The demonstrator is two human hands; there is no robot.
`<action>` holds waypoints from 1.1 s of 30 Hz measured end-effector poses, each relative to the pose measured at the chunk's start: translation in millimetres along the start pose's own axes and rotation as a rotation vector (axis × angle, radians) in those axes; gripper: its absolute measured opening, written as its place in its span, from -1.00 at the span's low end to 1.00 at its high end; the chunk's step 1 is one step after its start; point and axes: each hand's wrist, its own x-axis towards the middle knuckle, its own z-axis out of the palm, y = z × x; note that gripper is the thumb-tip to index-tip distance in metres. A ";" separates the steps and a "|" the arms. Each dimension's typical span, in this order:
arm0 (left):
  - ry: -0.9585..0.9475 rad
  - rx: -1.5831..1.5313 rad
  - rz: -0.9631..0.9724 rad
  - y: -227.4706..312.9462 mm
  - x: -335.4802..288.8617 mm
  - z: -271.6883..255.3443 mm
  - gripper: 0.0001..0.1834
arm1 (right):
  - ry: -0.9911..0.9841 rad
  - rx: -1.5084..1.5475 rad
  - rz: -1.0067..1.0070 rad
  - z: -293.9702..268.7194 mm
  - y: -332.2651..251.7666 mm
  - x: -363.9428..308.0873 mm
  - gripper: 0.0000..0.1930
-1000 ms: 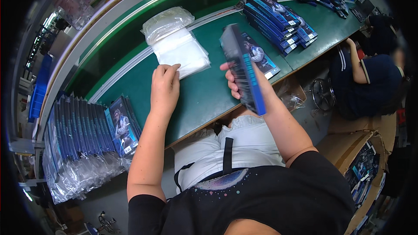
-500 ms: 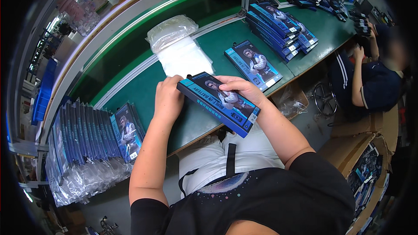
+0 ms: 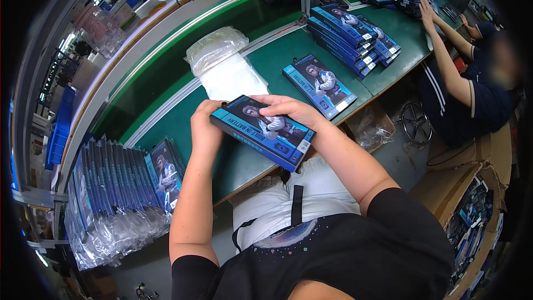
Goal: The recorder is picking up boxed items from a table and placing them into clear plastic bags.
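Note:
A flat blue-and-black retail box [image 3: 256, 137] with a printed figure on its front is held between my two hands above the front edge of the table. My left hand [image 3: 204, 125] is closed at the box's left end, its fingers partly hidden behind it. From the far right side my right hand [image 3: 296, 112] grips the box, thumb lying on the printed face. Just beyond lie a similar flat box [image 3: 320, 85] and a pile of clear and white plastic bags [image 3: 230, 80].
Stacked boxes [image 3: 344, 30] stand at the back right of the green table [image 3: 277, 50]. At the left, a row of bagged boxes [image 3: 114, 175] stands upright. An open carton [image 3: 444, 189] is at the right, below a co-worker [image 3: 472, 78] reaching to the table.
The box and both my hands have shifted slightly left, and its front now faces up more. The co-worker's arms have reached forward over the table.

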 end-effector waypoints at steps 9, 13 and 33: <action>-0.119 -0.189 -0.485 5.3 -1.0 -14.0 -0.85 | 0.163 -0.336 -0.049 -8.7 -0.5 -7.5 -0.36; -0.217 -0.112 -0.485 2.0 1.2 -17.0 -0.85 | 0.346 -0.405 -0.204 -5.6 17.0 -2.5 -0.38; 0.088 -1.363 -0.870 22.1 -48.3 0.9 -0.76 | 0.310 -0.728 -0.140 36.7 36.7 -23.8 -0.67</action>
